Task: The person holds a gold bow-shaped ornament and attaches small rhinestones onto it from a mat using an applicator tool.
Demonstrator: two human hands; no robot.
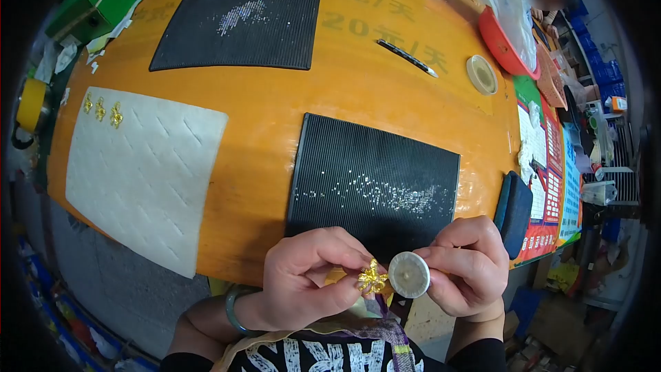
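Note:
My left hand (313,275) pinches a small gold flower-shaped ornament (372,278) between thumb and fingertips. In my right hand (471,269) is a small round white dish (409,275), gripped at its rim and tilted toward me, with greyish stuff and a pale spot in its middle. The ornament and the dish are side by side, very close together; whether they touch I cannot tell. Just beyond both hands lies a black ribbed mat (372,145) strewn with tiny glittering stones (406,196). More gold ornaments (100,109) sit on a white slitted sheet (148,186) to the left.
A second ribbed mat (289,34) with stones lies at the far left. Toward the back right are a black pen (407,58), a round shallow container (481,74) and a red basin (501,45). A green box (96,0) stands at the left corner. Another person sits at the far right.

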